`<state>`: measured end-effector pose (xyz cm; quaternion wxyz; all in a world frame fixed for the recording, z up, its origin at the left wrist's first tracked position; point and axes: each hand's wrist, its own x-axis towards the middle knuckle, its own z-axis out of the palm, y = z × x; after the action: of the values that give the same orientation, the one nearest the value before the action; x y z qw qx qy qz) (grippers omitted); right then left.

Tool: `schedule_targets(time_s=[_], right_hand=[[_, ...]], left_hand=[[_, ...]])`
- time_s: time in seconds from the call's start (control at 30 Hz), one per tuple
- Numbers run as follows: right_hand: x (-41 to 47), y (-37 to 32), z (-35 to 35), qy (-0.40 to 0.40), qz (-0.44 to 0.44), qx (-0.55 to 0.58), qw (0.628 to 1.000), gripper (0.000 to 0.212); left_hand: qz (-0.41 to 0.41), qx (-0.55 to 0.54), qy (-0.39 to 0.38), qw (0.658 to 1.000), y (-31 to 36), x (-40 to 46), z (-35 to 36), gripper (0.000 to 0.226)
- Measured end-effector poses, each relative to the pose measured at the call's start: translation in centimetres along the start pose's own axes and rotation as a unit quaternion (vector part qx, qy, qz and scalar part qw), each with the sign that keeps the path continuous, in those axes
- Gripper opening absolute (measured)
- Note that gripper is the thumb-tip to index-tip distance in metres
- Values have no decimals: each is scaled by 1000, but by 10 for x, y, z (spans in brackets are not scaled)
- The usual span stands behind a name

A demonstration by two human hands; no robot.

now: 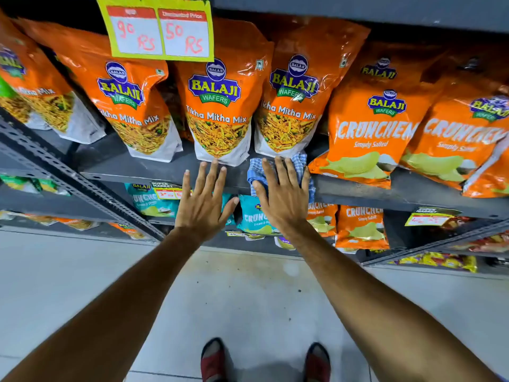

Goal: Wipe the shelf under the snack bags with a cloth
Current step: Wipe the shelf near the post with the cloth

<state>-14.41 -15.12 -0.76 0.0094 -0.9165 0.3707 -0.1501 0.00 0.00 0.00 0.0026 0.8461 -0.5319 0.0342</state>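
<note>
Shop racking fills the wall ahead, dark grey steel with slotted uprights, and the shelf [154, 172] being cleaned runs across at about chest height to the person, its front lip bare where the bags stop short. Farthest left of the fingers lean two Tikha Mitha Mix bags [129, 106], tipped back against the rack so their labels face out, under a yellow price card [159, 28] hanging from the shelf above.

The left hand [201, 205] is open, its fingers [213, 175] spread wide and straight; the tips reach the base of the middle Tikha Mitha Mix bag [217, 111]. My guess is it is there to steady or nudge that bag back so the cloth can get beneath; whether it actually presses the bag I cannot tell.

Just right of it, the right hand [283, 199] lies flat with fingers splayed over a blue checked cloth [257, 175], pinning it to the shelf lip right below the third mix bag [292, 106]. Flat pressure suits wiping rather than gripping.

Right of those fingers stand Crunchex Simply Salted bags [369, 128], overhanging the edge. Shelf under them looks unwiped, so plenty seems left.
</note>
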Motion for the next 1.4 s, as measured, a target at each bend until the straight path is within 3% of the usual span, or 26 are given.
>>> schedule_targets(time_s=[0.2, 0.47, 0.6, 0.8, 1.1, 1.23, 1.4], right_hand=[[1, 3, 6, 5, -11, -26, 1000, 58], [2, 9, 27, 88, -27, -32, 995, 50], [8, 10, 20, 87, -37, -10, 995, 48], [-3, 6, -35, 109, -59, 17, 992, 50], [-19, -52, -136, 158, -119, 40, 979, 52], [-16, -92, -179, 171, -150, 59, 972, 65], [1, -145, -219, 213, -212, 106, 948, 50]], left_hand=[[-5, 12, -8, 1000, 3, -3, 16, 80], [-10, 1, -13, 1000, 5, -3, 15, 78], [-9, -24, -21, 999, 2, -3, 1, 79], [-7, -37, 60, 997, -14, -16, -69, 73], [-51, 12, 112, 992, -61, -64, -184, 74], [-79, 19, 155, 985, -88, -86, -231, 73], [-114, 43, 206, 971, -131, -102, -287, 75]])
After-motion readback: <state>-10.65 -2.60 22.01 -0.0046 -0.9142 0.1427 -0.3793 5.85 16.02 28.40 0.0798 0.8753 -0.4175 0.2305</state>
